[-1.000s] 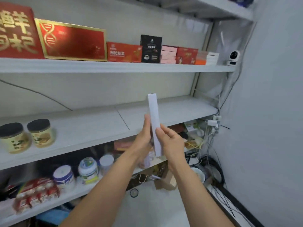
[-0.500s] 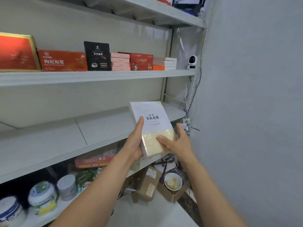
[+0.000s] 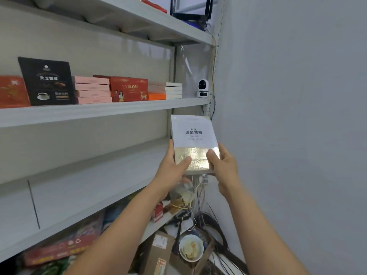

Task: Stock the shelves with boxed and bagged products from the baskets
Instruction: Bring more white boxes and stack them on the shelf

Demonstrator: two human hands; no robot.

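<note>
A flat white box with a gold lower band [image 3: 192,135] is upright, its front facing me, at the right end of the middle shelf [image 3: 95,175]. My left hand [image 3: 172,167] grips its lower left edge with the thumb across the gold band. My right hand [image 3: 222,165] grips its lower right corner. The box's bottom edge is level with the shelf's front right corner; whether it touches the shelf I cannot tell.
The upper shelf [image 3: 99,112] carries a black coffee box [image 3: 46,81], stacked pink boxes [image 3: 92,92], a red box [image 3: 129,89], an orange and white stack [image 3: 166,91] and a small white camera [image 3: 202,88]. A grey wall [image 3: 297,116] stands close on the right. Cardboard boxes, a bowl [image 3: 190,248] and cables lie on the floor.
The box has turned from edge-on to front-facing. It has moved right and up toward the right end of the middle shelf as my view swung right.
</note>
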